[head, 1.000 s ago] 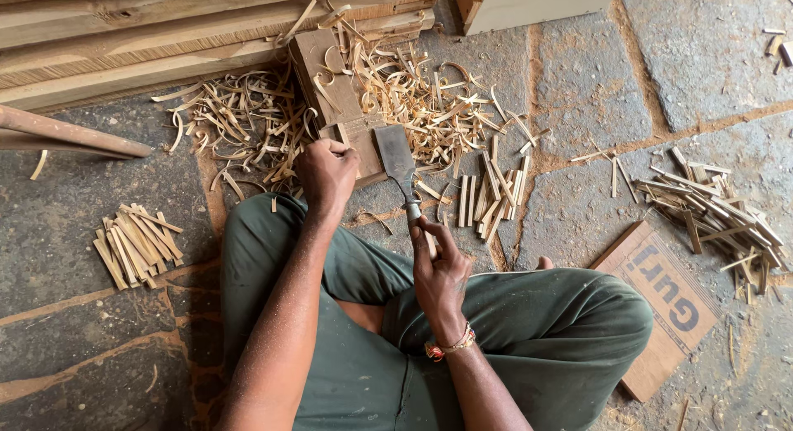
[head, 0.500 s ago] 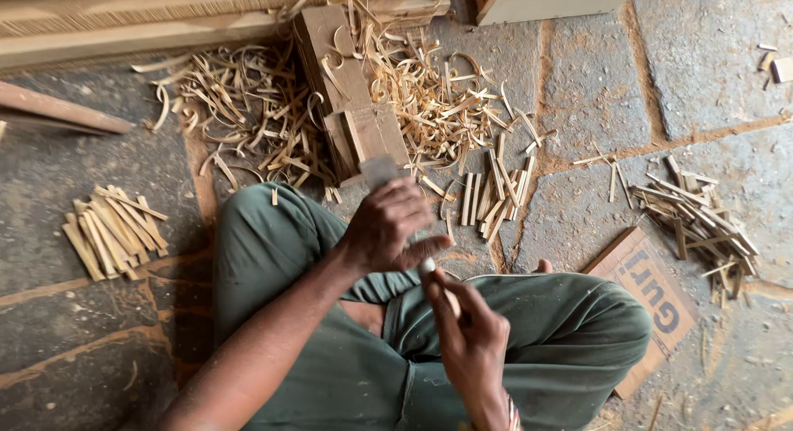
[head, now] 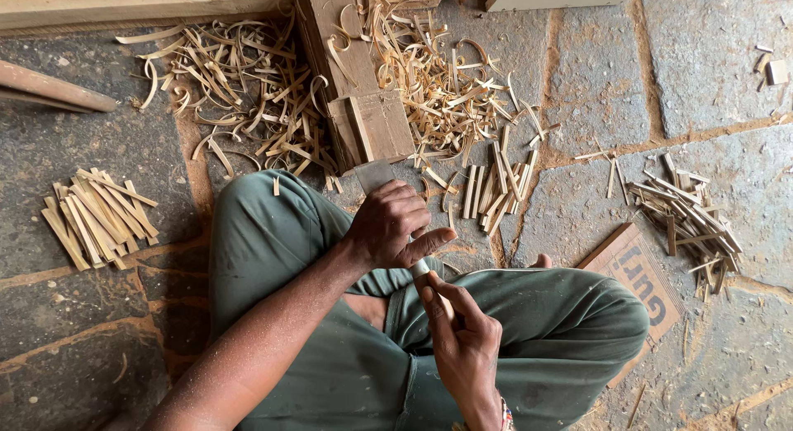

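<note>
A: Where was the thin pale bamboo strip (head: 436, 292) at that moment?

B: It was over the lap of the person, who sat on the grey stone floor (head: 595, 76) in green trousers (head: 570, 332). The right hand (head: 467, 348) had its grip closed around the strip. Only a short part of the strip showed above the fingers.

A: And the left hand (head: 392, 224)?

B: Its grip was closed on the flat-bladed metal knife (head: 374, 176). The blade stuck out of the fist toward 12 o'clock, and the thumb pointed toward 4 o'clock, to the top of the strip.

A: Which way did the strip lie from the knife hand?

B: At about 5 o'clock from it, just beside, and the thumb seemed to touch it. The long axis of the strip ran from about 11 o'clock to 5 o'clock. I could not tell if the blade edge met the strip, because the fist covered that place.

A: Which hand was nearer to the strip?

B: The right one, as it held it. The left hand was only at its upper end.

A: What lay around?

B: A brown wooden block (head: 363, 109) at 12 o'clock among curled pale shavings (head: 248, 92). A bundle of cut sticks (head: 97, 216) lay at 9 o'clock, and another loose pile of sticks (head: 686, 216) at 3 o'clock, next to a flat piece of brown cardboard (head: 636, 274).
</note>
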The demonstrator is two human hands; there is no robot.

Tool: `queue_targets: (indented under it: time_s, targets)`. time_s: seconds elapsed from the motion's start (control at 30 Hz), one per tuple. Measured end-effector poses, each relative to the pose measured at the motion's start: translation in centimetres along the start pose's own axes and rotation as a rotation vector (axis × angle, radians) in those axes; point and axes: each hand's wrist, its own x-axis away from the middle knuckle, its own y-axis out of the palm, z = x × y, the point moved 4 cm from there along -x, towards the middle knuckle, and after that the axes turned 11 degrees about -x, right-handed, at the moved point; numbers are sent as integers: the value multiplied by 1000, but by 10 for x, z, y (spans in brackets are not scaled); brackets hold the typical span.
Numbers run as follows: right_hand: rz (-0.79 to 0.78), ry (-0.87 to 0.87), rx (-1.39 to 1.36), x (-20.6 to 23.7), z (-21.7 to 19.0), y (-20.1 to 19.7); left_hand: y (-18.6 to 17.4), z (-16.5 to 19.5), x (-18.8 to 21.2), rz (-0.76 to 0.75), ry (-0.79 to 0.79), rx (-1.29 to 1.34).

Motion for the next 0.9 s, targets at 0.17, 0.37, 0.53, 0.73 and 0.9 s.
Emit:
queue_targets:
  time_s: [0.17, 0.37, 0.53, 0.73, 0.9]
  targets:
    - [2, 16, 4, -1, -3, 2, 1, -2, 1, 0, -14, 4]
    - [-22, -14, 118, -3, -8, 2, 13, -11, 2, -199, -114, -32]
    - [-37, -67, 150, -2, -5, 10, 22, -15, 6, -328, -76, -87]
    - [-17, -221, 185, -15, 7, 26, 41, -39, 11, -376, -42, -153]
    - [-79, -572, 409, -70, 4, 54, 59, -113, -24, -318, 41, -344]
